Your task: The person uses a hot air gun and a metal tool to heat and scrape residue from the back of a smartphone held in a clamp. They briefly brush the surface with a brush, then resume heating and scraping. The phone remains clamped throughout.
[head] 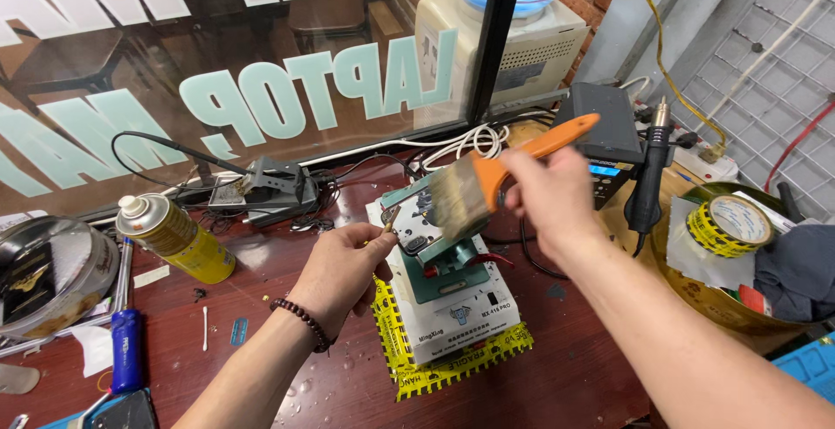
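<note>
- The dark red workbench [539,368] filled the lower frame, and a glass window pane [217,63] with large pale lettering filled the upper left.
- At centre sat the white fixture box [461,311], a green clamp stage on top and yellow striped tape around its base.
- The right hand [552,194], upper centre-right, was clenched around the orange-handled paintbrush [487,181], bristles down over the clamp stage. Blur on the brush suggested a fast sweep.
- The left hand [339,268], left of centre, pinched a thin tool [390,217] at the stage's left edge. What kind of tool, I could not tell.
- A yellow spray can [174,237] lay tilted at left; a roll of yellow tape [729,224] sat in the round tin at right.
- Judgement on technique: light, one-way strokes would serve best, sweeping debris off the stage away from the small part, with the left hand bracing it steady.
- Hard to read: the clamped part was mostly covered by bristles and fingers, and the tin and blue mat at far right were cut off.
</note>
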